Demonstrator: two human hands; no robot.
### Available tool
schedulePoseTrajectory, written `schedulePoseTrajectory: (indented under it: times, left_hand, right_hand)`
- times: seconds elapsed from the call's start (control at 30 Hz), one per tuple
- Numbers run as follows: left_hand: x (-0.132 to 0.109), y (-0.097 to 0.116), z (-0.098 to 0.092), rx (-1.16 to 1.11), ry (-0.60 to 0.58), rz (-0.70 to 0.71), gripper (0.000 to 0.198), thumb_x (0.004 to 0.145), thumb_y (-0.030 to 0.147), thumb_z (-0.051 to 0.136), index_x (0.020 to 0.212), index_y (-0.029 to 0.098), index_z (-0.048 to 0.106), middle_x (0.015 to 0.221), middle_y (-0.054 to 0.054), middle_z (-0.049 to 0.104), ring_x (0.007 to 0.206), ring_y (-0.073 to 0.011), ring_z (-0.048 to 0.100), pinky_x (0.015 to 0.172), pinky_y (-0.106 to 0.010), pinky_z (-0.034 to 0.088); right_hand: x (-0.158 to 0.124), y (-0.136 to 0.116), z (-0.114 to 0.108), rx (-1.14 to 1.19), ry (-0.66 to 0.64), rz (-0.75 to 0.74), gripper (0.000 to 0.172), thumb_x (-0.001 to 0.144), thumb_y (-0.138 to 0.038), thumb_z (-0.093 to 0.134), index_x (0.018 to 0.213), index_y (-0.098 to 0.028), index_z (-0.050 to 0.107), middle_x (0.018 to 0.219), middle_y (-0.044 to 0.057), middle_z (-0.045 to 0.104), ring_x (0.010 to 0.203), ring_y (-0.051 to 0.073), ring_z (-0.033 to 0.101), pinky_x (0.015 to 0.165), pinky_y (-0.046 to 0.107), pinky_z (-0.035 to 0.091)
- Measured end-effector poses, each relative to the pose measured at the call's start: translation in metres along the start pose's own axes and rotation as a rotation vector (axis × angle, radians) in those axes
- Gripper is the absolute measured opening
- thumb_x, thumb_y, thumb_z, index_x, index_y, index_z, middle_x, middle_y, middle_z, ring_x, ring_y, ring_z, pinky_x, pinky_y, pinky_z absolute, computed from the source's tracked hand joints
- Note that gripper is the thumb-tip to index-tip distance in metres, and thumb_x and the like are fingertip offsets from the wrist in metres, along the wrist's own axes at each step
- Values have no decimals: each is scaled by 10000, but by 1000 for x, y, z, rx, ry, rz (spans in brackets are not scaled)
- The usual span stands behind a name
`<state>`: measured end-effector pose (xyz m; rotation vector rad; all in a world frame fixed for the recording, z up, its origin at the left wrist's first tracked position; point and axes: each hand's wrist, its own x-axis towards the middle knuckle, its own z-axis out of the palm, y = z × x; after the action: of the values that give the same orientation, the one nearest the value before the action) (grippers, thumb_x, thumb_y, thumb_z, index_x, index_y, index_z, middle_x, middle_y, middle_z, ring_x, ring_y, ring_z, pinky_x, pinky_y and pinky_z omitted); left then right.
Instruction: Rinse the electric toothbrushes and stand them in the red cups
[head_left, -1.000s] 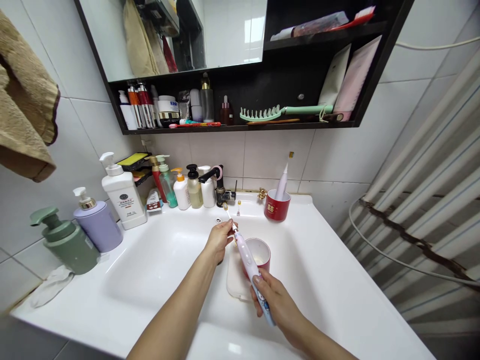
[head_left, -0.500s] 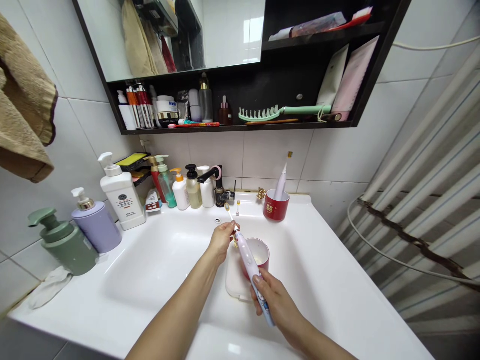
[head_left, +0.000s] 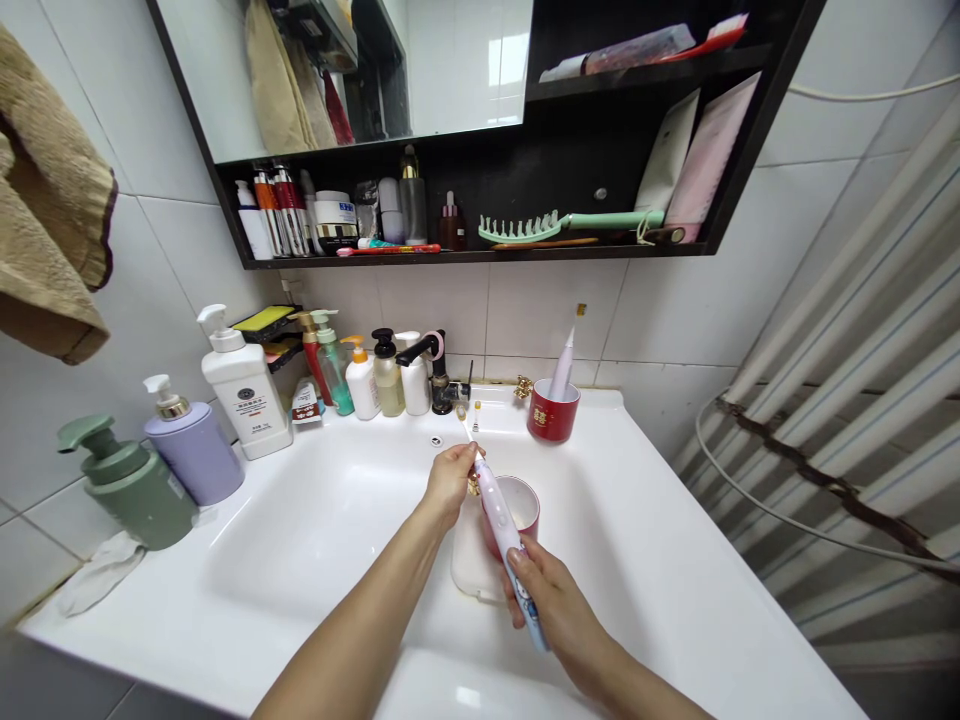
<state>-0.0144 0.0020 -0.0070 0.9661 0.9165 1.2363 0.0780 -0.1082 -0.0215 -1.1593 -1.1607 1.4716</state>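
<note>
The person's right hand (head_left: 551, 590) is curled round the lower part of a toothbrush (head_left: 495, 510), a thick pink and pale blue one, with the thumb lying along the top of the handle. The left hand (head_left: 450, 475) is nearly closed, thumb and fingertips pinching the same toothbrush by the thin white stem at the upper end of the handle. The toothbrush is held over the sink (head_left: 315, 520), slanting forward and leftward from the right hand, and its brush head (head_left: 462, 412) sticks out just beyond the left fingertips.

Under the handle, between the hands, a red cup (head_left: 527, 503) with a white inside stands in the sink; a pale tray (head_left: 472, 572) shows beside it, partly hidden by the right hand. Ahead of the left hand is a black tap (head_left: 440, 388), with a row of pump bottles (head_left: 364, 385) to its left. Forward and to the right of the left hand, on the back ledge, a second red cup (head_left: 553, 418) holds another toothbrush (head_left: 563, 368), upright but leaning a little.
</note>
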Motion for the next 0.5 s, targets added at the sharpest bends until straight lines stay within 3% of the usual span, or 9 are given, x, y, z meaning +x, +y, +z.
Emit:
schedulePoseTrajectory:
  times: [0.5]
  left_hand:
    - [-10,8,7,-216,-159,-62,197,582,319,510,571,128,463,467,20,464,465,-64,416,450,-180,283]
  right_hand:
    - [-3,-6,-3,199,-125,48,242,716,-412,331,704,-173,370,567,-47,410,383,38,358,441,212,283]
